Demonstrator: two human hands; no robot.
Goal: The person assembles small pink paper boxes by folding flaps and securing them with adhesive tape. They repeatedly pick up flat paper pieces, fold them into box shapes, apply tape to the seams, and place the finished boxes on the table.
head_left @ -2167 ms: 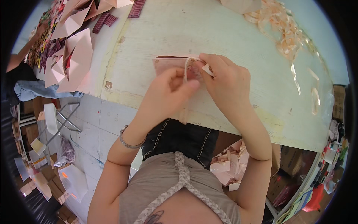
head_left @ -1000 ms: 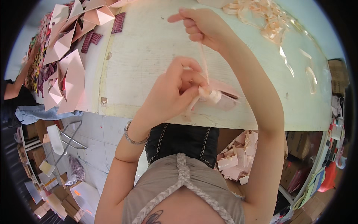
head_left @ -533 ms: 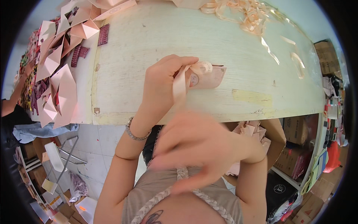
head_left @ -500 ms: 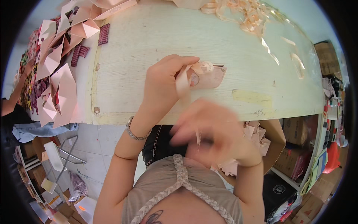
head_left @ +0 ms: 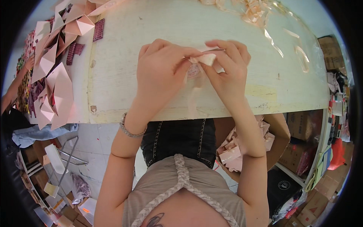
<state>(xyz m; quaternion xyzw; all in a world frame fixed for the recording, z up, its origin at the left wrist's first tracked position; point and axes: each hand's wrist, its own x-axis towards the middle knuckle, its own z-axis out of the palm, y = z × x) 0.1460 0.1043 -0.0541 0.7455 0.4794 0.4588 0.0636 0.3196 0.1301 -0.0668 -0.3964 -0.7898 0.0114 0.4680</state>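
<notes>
Together, the left hand (head_left: 160, 72) and right hand (head_left: 227, 70) pinch a small pink ribbon bow (head_left: 204, 59) between their fingertips, held just above the pale wooden surface (head_left: 151, 22) (its loose tails hang toward the near edge). Folded pink paper boxes (head_left: 56, 87) lie piled at the left.

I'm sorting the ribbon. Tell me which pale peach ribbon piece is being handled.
The pale peach ribbon pinched between the left hand and right hand; the other loose peach ribbon pieces lie untouched at the table's far edge.
</notes>
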